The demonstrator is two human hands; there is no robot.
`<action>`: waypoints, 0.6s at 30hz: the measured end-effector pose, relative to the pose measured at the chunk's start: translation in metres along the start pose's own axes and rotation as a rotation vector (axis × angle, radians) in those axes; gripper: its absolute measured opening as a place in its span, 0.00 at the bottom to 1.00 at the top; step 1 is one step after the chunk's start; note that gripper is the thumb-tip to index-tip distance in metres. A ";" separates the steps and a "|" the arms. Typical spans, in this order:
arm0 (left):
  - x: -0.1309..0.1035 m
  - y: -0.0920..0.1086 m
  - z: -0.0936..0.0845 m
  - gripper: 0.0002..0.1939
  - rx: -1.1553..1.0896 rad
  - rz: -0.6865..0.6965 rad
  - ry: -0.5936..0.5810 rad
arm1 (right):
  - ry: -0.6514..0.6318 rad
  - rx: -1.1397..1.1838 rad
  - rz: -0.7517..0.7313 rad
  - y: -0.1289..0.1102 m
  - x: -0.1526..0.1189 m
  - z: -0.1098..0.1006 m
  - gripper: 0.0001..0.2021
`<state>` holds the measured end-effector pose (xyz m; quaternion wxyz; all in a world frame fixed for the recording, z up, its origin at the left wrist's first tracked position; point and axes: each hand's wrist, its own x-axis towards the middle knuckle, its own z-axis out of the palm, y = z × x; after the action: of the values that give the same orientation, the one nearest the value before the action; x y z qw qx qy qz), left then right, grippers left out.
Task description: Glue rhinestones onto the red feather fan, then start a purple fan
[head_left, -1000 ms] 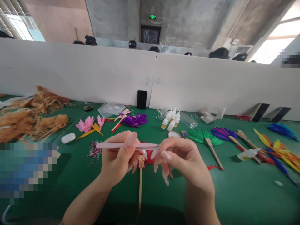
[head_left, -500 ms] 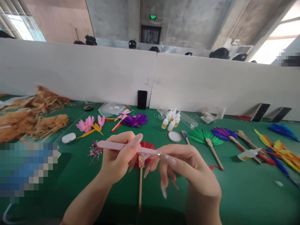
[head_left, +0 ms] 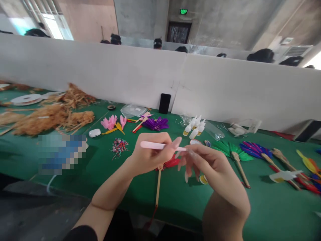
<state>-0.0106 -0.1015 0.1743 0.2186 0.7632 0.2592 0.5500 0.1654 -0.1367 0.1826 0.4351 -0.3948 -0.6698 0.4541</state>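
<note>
Pink tweezers [head_left: 160,146], pinched closed in left hand [head_left: 150,155], tip meeting right hand [head_left: 210,164] fingertips, right grip loosely curled. Red fan [head_left: 168,163] beneath on bench [head_left: 125,187]. Best kept steady, tip low over fan.

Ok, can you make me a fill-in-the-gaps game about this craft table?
1. The left hand holds pink ____.
2. The table has a ____ cover.
3. The black phone leans against the ____ divider.
4. The fan behind the hands is ____.

Missing words: tweezers; green; white; purple
</note>
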 end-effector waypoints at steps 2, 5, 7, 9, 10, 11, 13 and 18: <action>-0.005 0.004 -0.002 0.15 0.099 0.008 -0.011 | 0.031 -0.077 -0.001 0.000 -0.005 0.002 0.12; -0.018 0.014 -0.007 0.15 0.081 -0.050 -0.021 | 0.068 -0.138 0.030 0.002 -0.016 0.007 0.12; -0.033 0.023 -0.010 0.18 -0.044 -0.154 -0.011 | 0.074 -0.120 0.070 0.005 -0.027 0.014 0.13; -0.052 0.031 -0.011 0.20 -0.162 -0.315 -0.012 | 0.064 -0.071 0.107 0.007 -0.042 0.022 0.14; -0.062 0.034 -0.011 0.21 -0.196 -0.399 -0.018 | 0.052 -0.052 0.120 0.008 -0.050 0.027 0.14; -0.073 0.038 -0.010 0.22 -0.212 -0.473 -0.028 | 0.035 -0.045 0.133 0.009 -0.059 0.031 0.14; -0.095 0.046 -0.006 0.23 -0.219 -0.597 -0.051 | -0.018 -0.072 0.158 0.010 -0.078 0.039 0.15; -0.141 0.068 0.007 0.25 -0.265 -0.827 -0.076 | -0.076 -0.238 0.193 0.013 -0.126 0.054 0.14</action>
<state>-0.0303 -0.2441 0.1123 0.5258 0.5801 0.4624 0.4162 0.1549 -0.2637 0.1309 0.3138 -0.4887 -0.6938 0.4259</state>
